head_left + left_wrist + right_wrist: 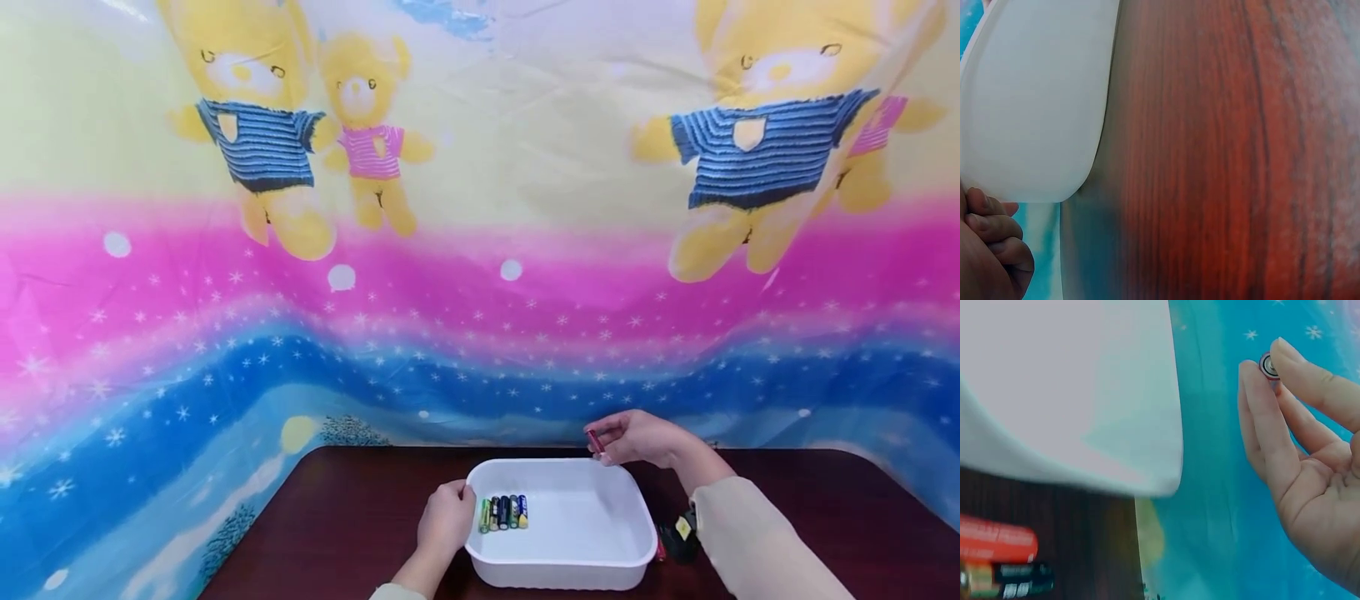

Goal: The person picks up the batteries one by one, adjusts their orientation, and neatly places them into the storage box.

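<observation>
A white plastic basin (562,575) stands on the table, and my left hand (447,517) grips its left rim. In the left wrist view the curled fingers (1000,228) lie against the basin's edge; the thumb is hidden there. Several AAA-size batteries (503,512) lie side by side in the left part of the basin. Beyond the far right corner of the basin, my right hand (636,438) pinches a red battery (596,442) between thumb and fingertips. The right wrist view shows that battery end-on (1267,365).
Right of the basin, partly behind the right sleeve (757,533), lie a red battery (997,539), a black and copper battery (1007,579) and a dark heap with a yellow mark (682,527). A printed bear curtain (510,350) hangs behind the dark wooden table (352,500).
</observation>
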`<state>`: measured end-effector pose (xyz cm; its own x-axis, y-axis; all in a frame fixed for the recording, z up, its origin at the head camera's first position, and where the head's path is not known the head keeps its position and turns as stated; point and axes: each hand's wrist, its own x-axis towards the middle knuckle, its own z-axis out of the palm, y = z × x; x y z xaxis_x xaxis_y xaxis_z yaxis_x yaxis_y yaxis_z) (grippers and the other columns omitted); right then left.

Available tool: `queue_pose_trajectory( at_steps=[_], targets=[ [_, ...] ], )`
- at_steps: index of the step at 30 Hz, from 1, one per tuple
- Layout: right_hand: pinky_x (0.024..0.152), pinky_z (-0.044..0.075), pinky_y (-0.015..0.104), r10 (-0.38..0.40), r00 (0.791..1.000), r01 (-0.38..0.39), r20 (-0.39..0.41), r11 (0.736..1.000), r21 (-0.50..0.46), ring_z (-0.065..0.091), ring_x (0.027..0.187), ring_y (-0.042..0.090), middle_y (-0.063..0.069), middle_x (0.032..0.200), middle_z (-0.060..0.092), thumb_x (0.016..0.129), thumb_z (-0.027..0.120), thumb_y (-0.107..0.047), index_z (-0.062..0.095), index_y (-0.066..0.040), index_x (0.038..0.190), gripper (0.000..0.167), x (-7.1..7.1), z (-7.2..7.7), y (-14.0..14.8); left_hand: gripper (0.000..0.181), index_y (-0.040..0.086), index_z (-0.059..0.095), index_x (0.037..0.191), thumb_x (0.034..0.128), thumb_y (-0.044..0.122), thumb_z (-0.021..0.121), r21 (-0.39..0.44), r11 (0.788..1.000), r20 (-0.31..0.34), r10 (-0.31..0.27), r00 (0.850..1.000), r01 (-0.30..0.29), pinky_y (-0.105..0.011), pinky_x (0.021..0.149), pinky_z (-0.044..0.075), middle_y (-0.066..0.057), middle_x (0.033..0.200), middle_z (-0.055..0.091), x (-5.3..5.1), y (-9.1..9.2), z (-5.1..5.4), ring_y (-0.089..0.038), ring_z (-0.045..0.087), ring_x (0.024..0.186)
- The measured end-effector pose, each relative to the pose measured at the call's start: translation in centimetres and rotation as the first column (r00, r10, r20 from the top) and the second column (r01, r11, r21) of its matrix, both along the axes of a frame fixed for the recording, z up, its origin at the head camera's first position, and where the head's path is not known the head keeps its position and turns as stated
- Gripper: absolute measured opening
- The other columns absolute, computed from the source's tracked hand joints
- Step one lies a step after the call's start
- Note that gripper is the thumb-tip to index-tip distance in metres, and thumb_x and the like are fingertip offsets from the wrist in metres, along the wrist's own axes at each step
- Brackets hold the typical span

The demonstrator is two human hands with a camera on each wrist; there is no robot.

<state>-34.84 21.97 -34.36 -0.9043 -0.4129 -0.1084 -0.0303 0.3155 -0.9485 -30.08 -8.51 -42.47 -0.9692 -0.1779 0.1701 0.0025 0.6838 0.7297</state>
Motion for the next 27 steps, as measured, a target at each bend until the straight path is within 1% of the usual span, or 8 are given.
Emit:
queue_pose_trajectory(
  at_steps=[4,7,9,14,19,22,24,27],
  targets=[
    [0.078,0.052,0.039,0.049,0.999,-0.050,0.014,0.998,0.026,0.062,0.093,0.027,0.016,0.102,0.063,0.072,0.071,0.008,0.050,0.009,0.126,0.057,-0.6,-0.3,-0.9,0.030,0.002,0.067,0.110,0.0907,0.020,0.052,0.009,1.000,0.006,-0.006,1.000,0.006,-0.045,0.076,0.050,-0.010,0.100,0.067,0.0,0.3,-0.2,-0.021,0.063,0.088],
    [0.079,0.052,0.039,0.114,0.993,-0.114,0.032,0.993,0.011,0.062,0.092,0.026,0.021,0.105,0.062,0.073,0.070,0.008,0.051,0.008,0.125,0.055,-1.1,-0.5,-1.6,0.030,0.002,0.066,0.110,0.0909,0.021,0.052,0.012,1.000,0.004,0.000,1.000,0.000,-0.045,0.076,0.050,-0.009,0.100,0.067,-0.1,0.3,-0.3,-0.021,0.063,0.088],
    [0.080,0.052,0.039,0.136,0.990,-0.136,0.045,0.991,-0.005,0.061,0.092,0.026,0.024,0.108,0.060,0.072,0.070,0.009,0.052,0.007,0.125,0.056,-1.4,-0.8,-2.2,0.030,0.002,0.066,0.110,0.0910,0.021,0.052,0.016,1.000,0.000,0.003,1.000,-0.003,-0.045,0.075,0.050,-0.010,0.100,0.067,0.0,0.2,-0.3,-0.021,0.063,0.087],
    [0.080,0.051,0.040,0.162,0.985,-0.159,0.066,0.986,-0.045,0.061,0.093,0.026,0.024,0.110,0.059,0.072,0.068,0.011,0.051,0.007,0.126,0.057,-2.0,-1.8,-3.2,0.030,0.002,0.066,0.110,0.0912,0.021,0.053,0.024,1.000,-0.009,0.003,1.000,-0.003,-0.045,0.075,0.051,-0.011,0.100,0.067,0.2,0.0,-0.4,-0.021,0.063,0.085],
    [0.080,0.051,0.041,0.212,0.974,-0.206,0.082,0.976,-0.075,0.061,0.094,0.026,0.025,0.112,0.058,0.072,0.068,0.013,0.050,0.008,0.126,0.058,-2.4,-2.3,-3.2,0.031,0.002,0.065,0.112,0.0918,0.021,0.052,0.036,0.999,-0.015,-0.011,1.000,0.011,-0.045,0.076,0.051,-0.011,0.102,0.066,0.2,0.1,-0.4,-0.021,0.062,0.087],
    [0.080,0.051,0.042,0.229,0.970,-0.221,0.087,0.971,-0.091,0.061,0.095,0.027,0.027,0.113,0.057,0.071,0.067,0.014,0.049,0.009,0.127,0.058,-2.6,-2.7,-3.1,0.031,0.002,0.065,0.113,0.0918,0.021,0.052,0.038,0.999,-0.019,-0.009,1.000,0.009,-0.046,0.077,0.050,-0.012,0.103,0.066,0.2,0.0,-0.3,-0.022,0.062,0.088],
    [0.080,0.051,0.042,0.228,0.970,-0.221,0.086,0.971,-0.088,0.061,0.095,0.027,0.028,0.113,0.057,0.071,0.067,0.015,0.051,0.008,0.126,0.058,-2.7,-3.0,-3.2,0.031,0.002,0.065,0.112,0.0917,0.021,0.053,0.038,0.999,-0.020,-0.004,1.000,0.005,-0.046,0.077,0.050,-0.012,0.103,0.066,0.3,0.0,-0.4,-0.022,0.062,0.089],
    [0.078,0.052,0.041,0.214,0.973,-0.211,0.085,0.977,-0.039,0.062,0.092,0.026,0.025,0.110,0.059,0.071,0.068,0.015,0.054,0.006,0.124,0.056,-2.6,-3.7,-3.3,0.030,0.002,0.066,0.111,0.0914,0.021,0.053,0.030,1.000,-0.017,-0.004,1.000,0.005,-0.045,0.077,0.050,-0.012,0.102,0.066,0.3,0.0,-0.5,-0.022,0.062,0.088]
  ],
)
